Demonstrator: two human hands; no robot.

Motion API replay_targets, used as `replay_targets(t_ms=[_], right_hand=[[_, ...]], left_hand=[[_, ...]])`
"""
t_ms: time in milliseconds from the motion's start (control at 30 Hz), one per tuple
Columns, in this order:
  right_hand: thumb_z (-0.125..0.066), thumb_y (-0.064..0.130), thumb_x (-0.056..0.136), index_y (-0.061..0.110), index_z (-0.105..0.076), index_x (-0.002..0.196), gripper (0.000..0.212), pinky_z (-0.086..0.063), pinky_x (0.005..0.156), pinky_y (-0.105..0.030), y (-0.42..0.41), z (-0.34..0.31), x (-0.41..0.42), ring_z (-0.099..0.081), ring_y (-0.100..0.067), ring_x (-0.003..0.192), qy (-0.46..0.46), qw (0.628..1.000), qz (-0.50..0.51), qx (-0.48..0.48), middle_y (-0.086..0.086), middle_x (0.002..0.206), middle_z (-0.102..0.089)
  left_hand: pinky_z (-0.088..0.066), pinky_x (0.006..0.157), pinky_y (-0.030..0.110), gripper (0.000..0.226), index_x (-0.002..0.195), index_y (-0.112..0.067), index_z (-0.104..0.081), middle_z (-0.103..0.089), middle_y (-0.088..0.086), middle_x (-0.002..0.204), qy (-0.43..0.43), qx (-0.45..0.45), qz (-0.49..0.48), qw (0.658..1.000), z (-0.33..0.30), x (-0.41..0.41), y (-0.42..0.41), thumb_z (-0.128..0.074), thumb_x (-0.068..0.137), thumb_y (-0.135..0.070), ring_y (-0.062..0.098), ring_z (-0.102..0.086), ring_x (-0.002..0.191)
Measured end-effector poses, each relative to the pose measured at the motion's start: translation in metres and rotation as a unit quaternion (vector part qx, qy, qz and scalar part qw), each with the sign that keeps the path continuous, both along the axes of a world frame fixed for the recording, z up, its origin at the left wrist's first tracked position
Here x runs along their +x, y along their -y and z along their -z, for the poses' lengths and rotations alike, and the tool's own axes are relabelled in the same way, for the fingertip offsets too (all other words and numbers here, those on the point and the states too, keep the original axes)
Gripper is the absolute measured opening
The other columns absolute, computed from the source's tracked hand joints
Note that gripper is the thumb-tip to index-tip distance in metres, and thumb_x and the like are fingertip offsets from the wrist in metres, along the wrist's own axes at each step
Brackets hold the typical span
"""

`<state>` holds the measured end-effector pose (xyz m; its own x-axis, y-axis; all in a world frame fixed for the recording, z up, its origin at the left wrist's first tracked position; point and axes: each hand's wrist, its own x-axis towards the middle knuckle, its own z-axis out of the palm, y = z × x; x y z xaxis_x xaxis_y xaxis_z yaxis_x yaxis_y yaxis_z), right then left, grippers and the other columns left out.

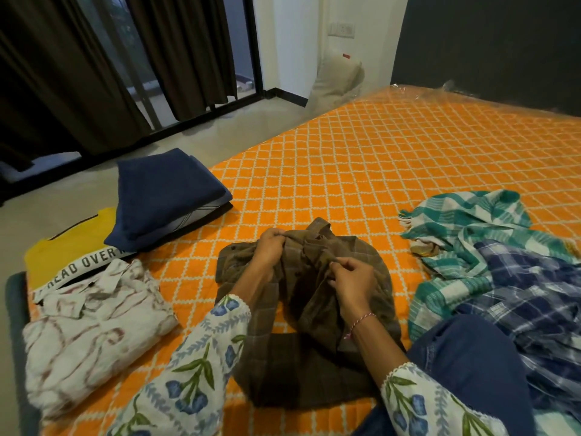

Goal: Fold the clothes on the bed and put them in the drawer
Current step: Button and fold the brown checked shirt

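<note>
We saw the brown checked shirt (pixel 309 297) lying crumpled at lower centre of the frame on the orange bedspread (pixel 361 158). Our left hand (pixel 268 251) gripped its collar with curled fingers (knuckles up), and our right hand (pixel 353 278) pinched a fold just beside it.

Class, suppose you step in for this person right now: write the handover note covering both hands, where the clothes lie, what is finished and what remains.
Left hand pinches the brown checked shirt near its collar; right hand pinches the same shirt's front. It lies part-spread on the orange bedspread.
Done: folded navy garment, yellow T-shirt and white patterned shirt, all at the left.
Left: finish the brown shirt, fold the teal checked cloth and blue plaid cloth heaped at the right, then put everything away. No drawer is in view.
</note>
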<state>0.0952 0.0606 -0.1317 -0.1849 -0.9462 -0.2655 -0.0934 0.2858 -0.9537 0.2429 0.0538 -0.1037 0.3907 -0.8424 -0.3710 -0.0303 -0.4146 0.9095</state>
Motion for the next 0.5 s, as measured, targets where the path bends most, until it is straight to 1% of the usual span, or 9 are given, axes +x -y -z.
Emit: replay_targets(t_ms=[67, 100, 167, 233, 300, 367, 433, 467, 500], right_hand=[[-0.062, 0.003, 0.087, 0.023, -0.065, 0.066, 0.029, -0.053, 0.058, -0.027, -0.003, -0.008, 0.006, -0.063, -0.012, 0.064, 0.044, 0.999, -0.017, -0.006, 0.0, 0.066, -0.064], [-0.062, 0.002, 0.087, 0.021, -0.065, 0.068, 0.028, -0.05, 0.057, -0.023, -0.005, -0.011, 0.007, -0.062, -0.011, 0.064, 0.064, 0.997, -0.029, -0.016, 0.0, 0.067, -0.064], [-0.062, 0.001, 0.087, 0.02, -0.066, 0.071, 0.026, -0.049, 0.057, -0.02, -0.008, -0.016, 0.009, -0.061, -0.009, 0.066, 0.087, 0.993, -0.064, -0.051, -0.001, 0.069, -0.064], [-0.062, 0.0, 0.087, 0.017, -0.068, 0.076, 0.022, -0.05, 0.058, -0.02, -0.009, -0.019, 0.007, -0.062, -0.01, 0.069, 0.084, 0.987, -0.117, -0.076, -0.004, 0.074, -0.066], [-0.062, -0.001, 0.087, 0.011, -0.07, 0.085, 0.015, -0.052, 0.06, -0.019, -0.008, -0.018, 0.003, -0.063, -0.011, 0.074, 0.085, 0.978, -0.176, -0.075, -0.005, 0.078, -0.066], [-0.062, -0.001, 0.087, 0.001, -0.069, 0.092, 0.009, -0.053, 0.062, -0.02, -0.007, -0.016, -0.003, -0.062, -0.013, 0.074, 0.09, 0.964, -0.237, -0.075, -0.005, 0.073, -0.06], [-0.064, 0.0, 0.086, -0.009, -0.064, 0.09, 0.01, -0.054, 0.064, -0.022, -0.007, -0.014, -0.005, -0.057, -0.016, 0.071, 0.085, 0.953, -0.279, -0.081, -0.008, 0.07, -0.047], [-0.065, 0.0, 0.086, -0.009, -0.063, 0.086, 0.009, -0.054, 0.065, -0.023, -0.006, -0.013, -0.004, -0.055, -0.015, 0.069, 0.076, 0.95, -0.29, -0.085, -0.008, 0.068, -0.044], [-0.065, 0.0, 0.085, -0.004, -0.063, 0.08, 0.007, -0.055, 0.066, -0.025, -0.008, -0.014, -0.002, -0.056, -0.014, 0.068, 0.065, 0.949, -0.295, -0.091, -0.006, 0.066, -0.045]], left_hand=[[-0.044, 0.055, 0.03, 0.028, 0.076, -0.013, -0.046, -0.054, 0.008, 0.077, -0.058, -0.011, -0.035, 0.998, -0.009, -0.003, -0.003, -0.035, 0.097, 0.002, 0.021, -0.052, 0.064], [-0.045, 0.052, 0.029, 0.028, 0.077, -0.012, -0.047, -0.055, 0.009, 0.075, -0.082, -0.017, -0.043, 0.996, -0.012, -0.007, -0.003, -0.034, 0.097, 0.004, 0.021, -0.053, 0.063], [-0.046, 0.044, 0.024, 0.027, 0.083, -0.013, -0.047, -0.057, 0.01, 0.074, -0.113, -0.019, -0.044, 0.992, -0.02, -0.013, -0.005, -0.031, 0.098, 0.002, 0.022, -0.053, 0.06], [-0.044, 0.037, 0.02, 0.03, 0.084, -0.014, -0.048, -0.057, 0.011, 0.072, -0.128, -0.015, -0.048, 0.991, -0.026, -0.015, -0.005, -0.027, 0.1, 0.0, 0.022, -0.053, 0.056], [-0.043, 0.035, 0.019, 0.034, 0.076, -0.014, -0.049, -0.055, 0.011, 0.069, -0.14, -0.013, -0.052, 0.989, -0.028, -0.013, -0.007, -0.027, 0.098, 0.0, 0.021, -0.054, 0.048], [-0.043, 0.035, 0.018, 0.036, 0.068, -0.012, -0.049, -0.054, 0.011, 0.063, -0.157, -0.013, -0.064, 0.985, -0.028, -0.012, -0.01, -0.028, 0.094, 0.003, 0.017, -0.052, 0.037], [-0.045, 0.035, 0.019, 0.036, 0.068, -0.009, -0.053, -0.058, 0.008, 0.052, -0.159, -0.012, -0.081, 0.984, -0.028, -0.012, -0.012, -0.03, 0.093, 0.003, 0.015, -0.054, 0.035], [-0.046, 0.036, 0.02, 0.035, 0.071, -0.008, -0.056, -0.06, 0.007, 0.05, -0.159, -0.011, -0.088, 0.983, -0.028, -0.013, -0.013, -0.031, 0.093, 0.002, 0.017, -0.056, 0.038], [-0.047, 0.037, 0.021, 0.035, 0.073, -0.007, -0.058, -0.061, 0.008, 0.053, -0.158, -0.011, -0.092, 0.983, -0.028, -0.014, -0.013, -0.033, 0.094, 0.001, 0.02, -0.058, 0.044]])
